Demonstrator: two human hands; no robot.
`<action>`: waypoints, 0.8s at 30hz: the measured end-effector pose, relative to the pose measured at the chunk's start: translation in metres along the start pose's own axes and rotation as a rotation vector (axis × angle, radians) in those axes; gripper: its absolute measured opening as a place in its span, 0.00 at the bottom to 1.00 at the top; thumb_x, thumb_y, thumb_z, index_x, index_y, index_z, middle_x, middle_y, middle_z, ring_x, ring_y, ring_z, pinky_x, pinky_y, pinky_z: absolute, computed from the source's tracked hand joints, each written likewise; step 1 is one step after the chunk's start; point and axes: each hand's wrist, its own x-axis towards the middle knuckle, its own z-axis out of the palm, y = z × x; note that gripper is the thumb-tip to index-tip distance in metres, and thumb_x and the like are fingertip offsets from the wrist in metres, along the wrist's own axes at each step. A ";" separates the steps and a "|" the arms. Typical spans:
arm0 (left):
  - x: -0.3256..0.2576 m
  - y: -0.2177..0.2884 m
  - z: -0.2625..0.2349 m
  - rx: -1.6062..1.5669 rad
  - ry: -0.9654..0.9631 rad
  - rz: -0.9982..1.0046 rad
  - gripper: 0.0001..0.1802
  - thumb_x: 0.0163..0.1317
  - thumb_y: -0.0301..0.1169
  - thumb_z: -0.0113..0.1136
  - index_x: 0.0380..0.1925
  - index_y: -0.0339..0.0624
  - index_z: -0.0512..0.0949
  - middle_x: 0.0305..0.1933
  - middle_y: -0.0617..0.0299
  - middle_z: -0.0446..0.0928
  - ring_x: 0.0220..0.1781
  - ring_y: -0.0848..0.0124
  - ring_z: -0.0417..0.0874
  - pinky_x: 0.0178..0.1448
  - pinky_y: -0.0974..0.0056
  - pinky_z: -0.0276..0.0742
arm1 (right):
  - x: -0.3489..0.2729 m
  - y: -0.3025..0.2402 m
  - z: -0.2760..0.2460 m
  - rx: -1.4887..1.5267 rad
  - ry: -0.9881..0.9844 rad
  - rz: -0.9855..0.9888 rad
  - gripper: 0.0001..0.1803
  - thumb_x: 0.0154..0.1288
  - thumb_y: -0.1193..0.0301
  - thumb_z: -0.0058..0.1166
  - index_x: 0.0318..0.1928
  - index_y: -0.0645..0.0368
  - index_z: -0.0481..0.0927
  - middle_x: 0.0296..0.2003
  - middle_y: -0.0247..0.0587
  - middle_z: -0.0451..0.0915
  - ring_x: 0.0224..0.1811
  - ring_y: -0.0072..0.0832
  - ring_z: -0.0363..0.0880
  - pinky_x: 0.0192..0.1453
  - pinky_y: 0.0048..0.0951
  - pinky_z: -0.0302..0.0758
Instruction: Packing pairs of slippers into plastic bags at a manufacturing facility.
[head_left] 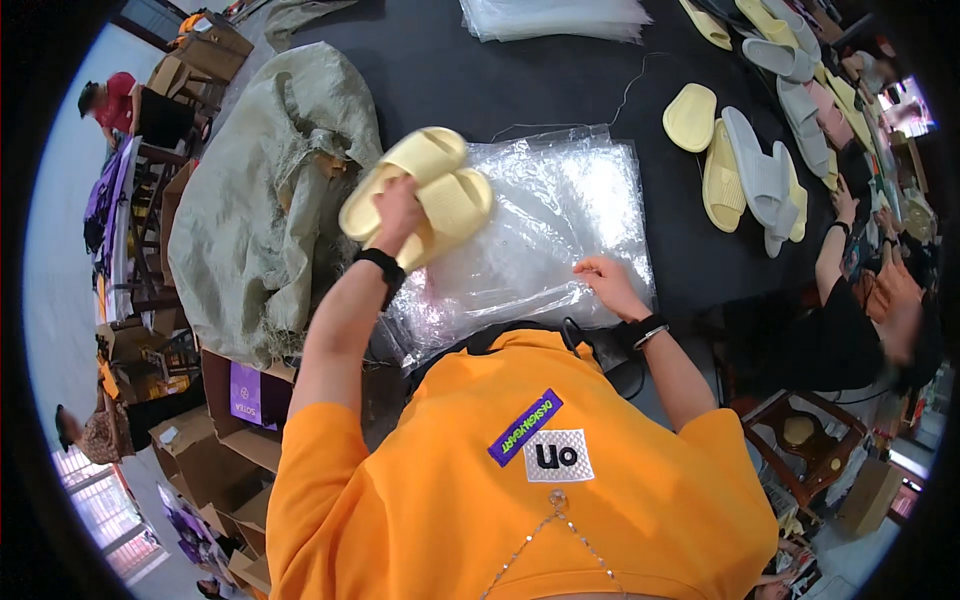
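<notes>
Both hands are over the dark counter, each forearm coming up from the orange shirt at the lower edge. Left hand is raised, its wrist bent and its fingers closed around a pair of pale yellow slippers; the two slippers are pressed together, sole sides outward, and held above the left part of a stack of clear plastic bags. A black band circles that wrist. Right hand lies low on the near right edge of the same stack, palm down, fingers curled and pinching at the top sheet; whether it has actually gripped the film I cannot tell. That wrist carries a black band and a thin bracelet.

Left of the bags, a large grey-green woven sack slumps over the counter's edge, touching the stack. A second pile of clear bags sits at the far edge, well apart. To the right lie loose slippers: one pale yellow one alone, then a yellow one just beside a grey one, with a row of further yellow and grey ones behind; their number is hard to count near the rim. A second person's forearm reaches toward that group. Cardboard boxes stand on the floor at lower left.
</notes>
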 end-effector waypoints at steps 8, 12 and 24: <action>-0.041 0.081 -0.092 -0.019 0.041 0.362 0.16 0.36 0.22 0.55 0.31 0.44 0.78 0.48 0.58 0.69 0.56 0.58 0.65 0.53 0.48 0.60 | -0.001 -0.020 -0.003 0.110 0.030 -0.001 0.18 0.54 0.76 0.51 0.48 0.62 0.76 0.41 0.36 0.76 0.30 0.19 0.72 0.33 0.21 0.69; -0.095 0.134 -0.066 -0.108 0.021 0.593 0.18 0.39 0.26 0.58 0.36 0.41 0.76 0.49 0.58 0.69 0.56 0.58 0.65 0.54 0.49 0.60 | -0.014 -0.026 -0.023 0.134 0.214 0.017 0.20 0.54 0.78 0.50 0.50 0.63 0.75 0.44 0.36 0.76 0.30 0.16 0.70 0.33 0.17 0.68; -0.062 -0.004 -0.030 -0.113 0.027 -0.141 0.15 0.45 0.24 0.51 0.37 0.40 0.76 0.48 0.58 0.72 0.55 0.56 0.66 0.52 0.48 0.61 | -0.043 0.018 -0.039 -0.133 0.204 -0.044 0.20 0.52 0.80 0.48 0.49 0.65 0.74 0.47 0.47 0.74 0.42 0.33 0.76 0.43 0.25 0.71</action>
